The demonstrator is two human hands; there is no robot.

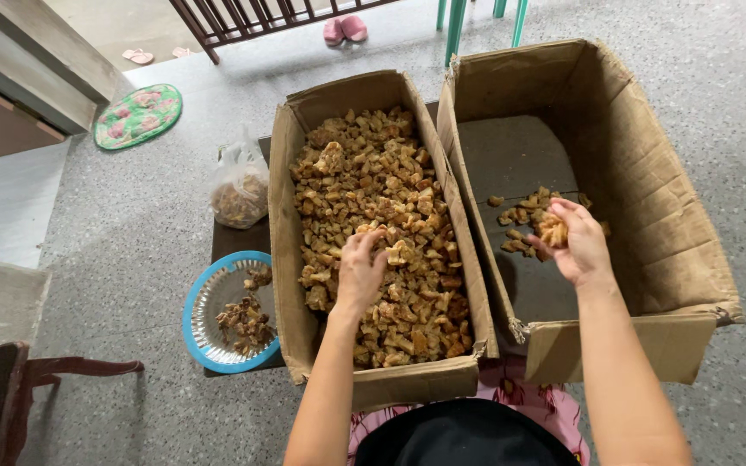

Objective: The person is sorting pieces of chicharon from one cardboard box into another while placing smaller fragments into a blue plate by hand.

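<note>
Two open cardboard boxes stand side by side on a low dark table. The left box (285,216) is filled with several brown crispy chunks (364,181). My left hand (359,269) rests palm down on that pile, fingers curled among the pieces. The right box (649,173) is nearly bare, with a small heap of the same chunks (518,216) on its dark bottom. My right hand (577,243) hovers inside this box over the heap, cupped around a few brown chunks (553,229).
A blue-rimmed foil plate (205,302) with some darker pieces lies left of the boxes. A clear plastic bag (239,185) of chunks stands behind it. A dark chair (10,388) is at the left, a round green mat (138,115) and pink slippers (344,28) lie farther off on the speckled floor.
</note>
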